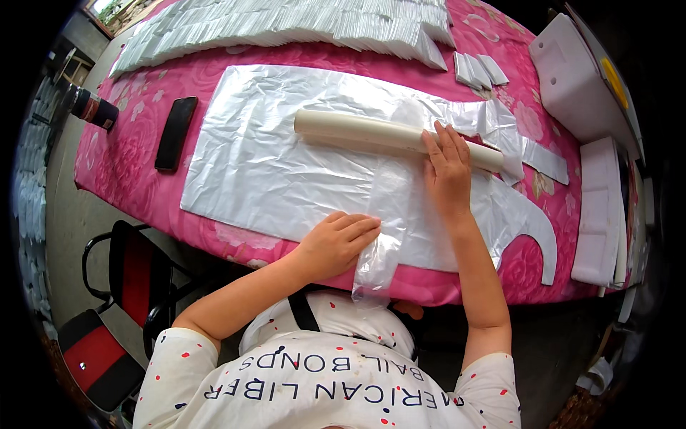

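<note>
A white plastic T-shirt bag (pixel 257 164) lies spread flat, its handles toward the right. Across its upper part rests a pale cream tube (pixel 357 130), slightly slanted. My right hand (pixel 449 168) lies over the tube near its right end, fingers stretched across it and not wrapped round. My left hand (pixel 339 243) lies flat at the bag's near edge, fingers extended and close together. Its fingertips touch a folded translucent plastic strip (pixel 379 264), which runs from the tube down over the table's edge. What lies under the left palm is hidden.
Long rows of stacked folded white packets (pixel 286 28) fill the far side of the pink flowered tablecloth (pixel 128 168). A black phone (pixel 176 134) and a dark bottle (pixel 91 106) are at left. White foam boxes (pixel 572 79) stand at right; black-red chairs (pixel 132 264) stand lower left.
</note>
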The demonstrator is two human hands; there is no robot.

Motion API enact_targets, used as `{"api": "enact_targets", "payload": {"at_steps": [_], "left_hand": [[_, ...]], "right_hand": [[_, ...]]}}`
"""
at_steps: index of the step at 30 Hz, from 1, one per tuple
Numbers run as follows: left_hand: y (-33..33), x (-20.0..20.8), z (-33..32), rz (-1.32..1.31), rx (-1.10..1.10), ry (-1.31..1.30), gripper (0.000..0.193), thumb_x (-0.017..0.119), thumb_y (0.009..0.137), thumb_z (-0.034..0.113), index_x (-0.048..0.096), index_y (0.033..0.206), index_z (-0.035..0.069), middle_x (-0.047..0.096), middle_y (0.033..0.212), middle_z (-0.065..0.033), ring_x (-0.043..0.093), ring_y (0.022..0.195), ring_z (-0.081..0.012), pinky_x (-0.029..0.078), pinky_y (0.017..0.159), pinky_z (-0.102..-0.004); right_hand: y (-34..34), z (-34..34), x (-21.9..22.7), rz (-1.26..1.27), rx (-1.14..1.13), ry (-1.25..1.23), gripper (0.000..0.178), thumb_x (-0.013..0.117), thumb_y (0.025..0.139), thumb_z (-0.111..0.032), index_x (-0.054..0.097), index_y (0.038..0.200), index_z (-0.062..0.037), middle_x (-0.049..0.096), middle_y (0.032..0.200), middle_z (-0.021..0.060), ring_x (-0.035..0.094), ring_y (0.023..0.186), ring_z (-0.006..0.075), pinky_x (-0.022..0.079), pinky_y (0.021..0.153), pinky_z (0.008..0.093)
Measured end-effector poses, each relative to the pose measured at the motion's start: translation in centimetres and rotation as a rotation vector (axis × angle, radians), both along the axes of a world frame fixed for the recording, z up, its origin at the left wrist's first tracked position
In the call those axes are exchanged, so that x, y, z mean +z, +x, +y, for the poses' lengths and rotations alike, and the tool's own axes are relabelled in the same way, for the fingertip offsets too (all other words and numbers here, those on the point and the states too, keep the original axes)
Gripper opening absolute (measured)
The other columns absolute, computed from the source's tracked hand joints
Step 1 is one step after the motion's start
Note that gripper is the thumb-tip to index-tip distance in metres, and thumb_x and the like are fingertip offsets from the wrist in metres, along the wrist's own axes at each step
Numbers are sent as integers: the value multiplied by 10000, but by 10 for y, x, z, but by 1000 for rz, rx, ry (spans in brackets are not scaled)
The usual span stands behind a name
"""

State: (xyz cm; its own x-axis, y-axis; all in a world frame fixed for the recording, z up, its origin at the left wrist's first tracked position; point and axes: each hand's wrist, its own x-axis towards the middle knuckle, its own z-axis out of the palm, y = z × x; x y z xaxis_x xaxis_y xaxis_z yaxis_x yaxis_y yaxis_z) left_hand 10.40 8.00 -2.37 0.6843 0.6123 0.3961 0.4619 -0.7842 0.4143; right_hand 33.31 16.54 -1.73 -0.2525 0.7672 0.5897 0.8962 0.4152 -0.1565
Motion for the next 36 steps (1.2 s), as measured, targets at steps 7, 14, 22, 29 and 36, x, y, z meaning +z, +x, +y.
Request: {"api": "enact_targets", "payload": {"at_steps": [7,14,22,29,36], "left_hand": [[2,-1,1,-56,34,-41,314,606,709,61,611,1023,50,602,1099,-70,580,989,-214,458,803,-343],[3,-1,2,-143,95,-159,286,595,711,44,628,994,63,629,1032,-70,599,932,-233,461,787,-355],[5,3,4,-159,95,-166,280,593,739,85,637,1015,76,648,1013,-67,612,919,-242,463,782,-360],[11,14,10,-119,254,-442,310,580,817,112,575,1119,40,648,915,-117,610,838,-280,479,709,-372],[20,24,16,-231,345,-514,483,590,811,89,446,1265,8,538,1178,-144,573,915,-295,466,793,-387]], "right_hand": [[-13,-67,10,265,476,-531,567,504,623,103,582,1162,-56,517,1262,120,443,1210,324,382,1000,390],[-25,-98,24,317,520,-582,533,580,641,46,556,1170,-14,562,1181,147,481,1163,317,409,972,383],[-23,-99,10,364,369,-447,301,653,668,-20,660,967,-51,647,956,62,574,856,250,480,744,353],[-20,-92,5,524,155,-634,142,643,752,-99,672,866,-19,637,743,82,577,639,217,476,616,329],[-23,-61,28,821,-124,-1140,259,619,844,-207,658,786,42,606,606,67,550,489,112,446,476,259]]}}
